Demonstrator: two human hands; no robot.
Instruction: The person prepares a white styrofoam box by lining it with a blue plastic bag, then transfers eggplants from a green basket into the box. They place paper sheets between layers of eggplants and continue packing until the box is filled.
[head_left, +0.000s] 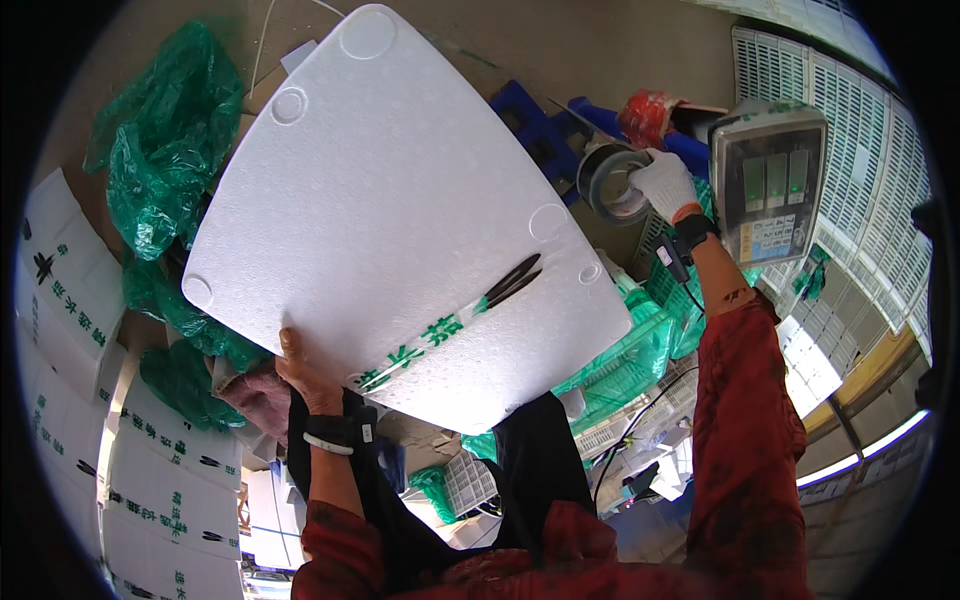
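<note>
A large white polystyrene foam box (390, 195) with green printed characters and a dark eggplant-like picture fills the middle of the view. My bare left hand (306, 375) grips its lower left edge, the thumb on its surface. To the right of the box, my right hand (666, 184), in a white knit glove, holds a wide roll of adhesive tape (598, 184) by its rim. A strip that looks like clear tape lies across the printed side of the box. The box's underside and my left fingers behind it are hidden.
Crumpled green plastic bags (169, 142) lie at left, above stacked printed white foam boxes (169, 480). A scale's display unit (772, 184) stands right of my right hand, before white plastic crates (862, 165). A green-lined basket (622, 367) and a blue plastic pallet (525, 124) are also near.
</note>
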